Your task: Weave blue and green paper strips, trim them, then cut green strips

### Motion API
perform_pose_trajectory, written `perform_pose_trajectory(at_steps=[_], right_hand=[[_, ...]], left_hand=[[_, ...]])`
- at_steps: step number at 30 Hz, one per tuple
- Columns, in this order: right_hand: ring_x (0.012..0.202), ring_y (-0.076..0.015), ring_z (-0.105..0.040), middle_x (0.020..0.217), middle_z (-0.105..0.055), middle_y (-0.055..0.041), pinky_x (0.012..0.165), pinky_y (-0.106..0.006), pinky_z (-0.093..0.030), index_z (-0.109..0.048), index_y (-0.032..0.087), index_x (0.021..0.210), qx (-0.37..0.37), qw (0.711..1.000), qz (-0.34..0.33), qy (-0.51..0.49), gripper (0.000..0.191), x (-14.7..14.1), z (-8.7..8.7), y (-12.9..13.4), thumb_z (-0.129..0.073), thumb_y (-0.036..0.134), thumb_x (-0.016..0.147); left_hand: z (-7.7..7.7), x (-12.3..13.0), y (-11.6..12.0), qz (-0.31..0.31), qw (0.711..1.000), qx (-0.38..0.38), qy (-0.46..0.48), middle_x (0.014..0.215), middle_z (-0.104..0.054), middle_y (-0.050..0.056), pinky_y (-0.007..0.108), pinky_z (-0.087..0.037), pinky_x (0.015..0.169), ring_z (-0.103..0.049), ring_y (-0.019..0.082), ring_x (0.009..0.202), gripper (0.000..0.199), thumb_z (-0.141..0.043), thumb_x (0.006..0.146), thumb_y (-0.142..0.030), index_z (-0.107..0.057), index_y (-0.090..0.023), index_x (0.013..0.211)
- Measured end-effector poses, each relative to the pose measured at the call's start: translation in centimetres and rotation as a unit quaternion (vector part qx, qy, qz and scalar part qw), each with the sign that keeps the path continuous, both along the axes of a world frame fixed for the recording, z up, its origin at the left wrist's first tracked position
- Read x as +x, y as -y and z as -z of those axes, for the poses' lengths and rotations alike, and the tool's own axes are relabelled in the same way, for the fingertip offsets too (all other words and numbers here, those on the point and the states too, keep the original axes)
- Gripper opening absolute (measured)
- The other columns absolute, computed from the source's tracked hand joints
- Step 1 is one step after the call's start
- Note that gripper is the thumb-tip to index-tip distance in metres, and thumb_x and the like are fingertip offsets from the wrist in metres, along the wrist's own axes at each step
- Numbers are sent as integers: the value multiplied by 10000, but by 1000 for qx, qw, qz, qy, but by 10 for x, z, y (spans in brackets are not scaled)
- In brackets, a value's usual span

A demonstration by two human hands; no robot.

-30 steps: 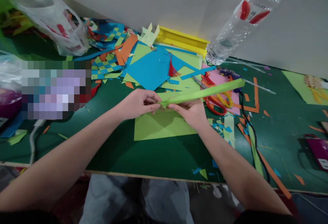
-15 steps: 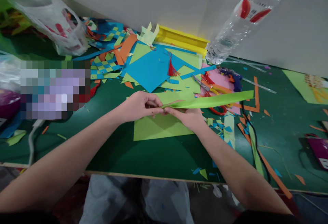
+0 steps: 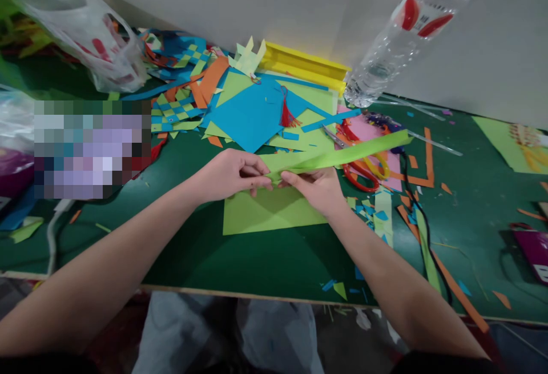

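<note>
A long light-green paper strip (image 3: 342, 156) is pinched at its left end between both hands. My left hand (image 3: 235, 175) is closed on the tip of that end, thumb and fingers pressed together. Close beside it, my right hand (image 3: 321, 190) grips the same strip with the thumb on top and fingers beneath. The strip looks folded or creased near the fingers, and its free end slants up to the right. Under the hands, a light-green paper sheet (image 3: 269, 214) lies flat on the green table (image 3: 188, 265).
Scissors (image 3: 363, 160) with red and yellow handles lie beyond the right hand. Blue paper (image 3: 248, 114) with a red tassel (image 3: 286, 110) is behind the hands. A clear bottle (image 3: 398, 37) stands by the wall. Paper scraps (image 3: 368, 214) and a black cable (image 3: 422, 214) lie to the right.
The strip's free end has tilted upward and shifted slightly left. My right thumb has moved a little right and up along the strip; the left hand has barely moved.
</note>
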State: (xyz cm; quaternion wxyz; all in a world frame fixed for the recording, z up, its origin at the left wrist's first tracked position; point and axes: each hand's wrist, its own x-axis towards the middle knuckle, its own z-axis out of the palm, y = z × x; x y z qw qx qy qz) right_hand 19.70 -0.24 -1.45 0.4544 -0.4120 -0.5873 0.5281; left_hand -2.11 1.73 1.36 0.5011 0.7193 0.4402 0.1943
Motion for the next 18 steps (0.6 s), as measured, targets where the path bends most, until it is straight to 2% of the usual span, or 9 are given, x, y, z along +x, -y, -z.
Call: perform_pose_trajectory(at_steps=[5,11,14,18], right_hand=[[667,-162,-734,687,-765,-19,679,-285,-622,-771,224,735,-32,997,69,-16,178,5,2,-7,-782,402,732],[646,-165,-737,668,-760,-11,669,-279,-627,-764,225,712,-52,992,88,-76,187,3,3,-11,-827,396,673],[652,-169,-736,694,-766,-11,659,-290,-626,-773,232,730,-35,993,100,-55,188,4,5,-10,-822,405,677],[610,-163,-714,684,-761,-8,584,-279,-598,-787,236,745,-4,992,126,30,183,8,7,-7,-822,404,680]], left_hand=[[0,-3,-2,-10,1000,19,-11,735,-761,45,213,-513,538,-688,147,581,290,-705,795,-453,-659,-172,853],[0,-3,-4,-1,999,30,-16,752,-764,58,213,-513,530,-687,145,577,323,-671,810,-480,-652,-160,850],[0,-4,-5,3,999,28,-18,764,-765,65,209,-506,525,-687,142,580,311,-662,818,-470,-643,-161,848],[3,-3,-4,21,1000,14,-12,791,-760,76,209,-498,530,-689,142,605,304,-656,827,-457,-627,-156,857]])
